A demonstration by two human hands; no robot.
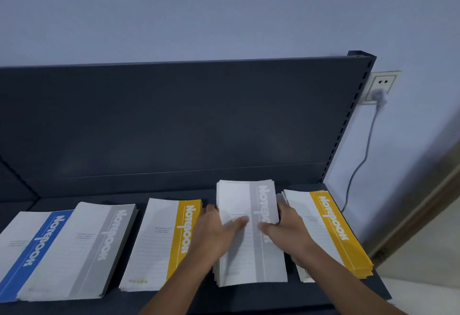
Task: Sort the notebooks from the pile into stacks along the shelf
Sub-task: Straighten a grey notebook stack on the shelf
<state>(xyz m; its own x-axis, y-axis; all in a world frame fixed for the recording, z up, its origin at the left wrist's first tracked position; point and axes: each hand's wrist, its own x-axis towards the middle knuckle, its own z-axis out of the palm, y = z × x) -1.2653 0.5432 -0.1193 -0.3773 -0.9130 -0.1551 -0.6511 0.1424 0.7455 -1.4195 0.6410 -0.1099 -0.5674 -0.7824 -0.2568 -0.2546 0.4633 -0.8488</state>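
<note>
Five notebook stacks lie along a dark shelf (174, 190). From the left: a blue-striped stack (27, 245), a grey-striped stack (82, 247), a yellow-striped stack (159, 242), a grey-striped stack (249, 205) and a yellow-striped stack (333, 230) at the right end. My left hand (216, 232) grips the left edge of the fourth stack, thumb on its cover. My right hand (286, 230) grips its right edge, thumb on top. Both hands clasp the stack from either side.
A dark back panel (174, 120) rises behind the shelf. On the wall to the right sits a socket (380, 85) with a plug and a cable hanging down. The shelf ends just right of the last stack.
</note>
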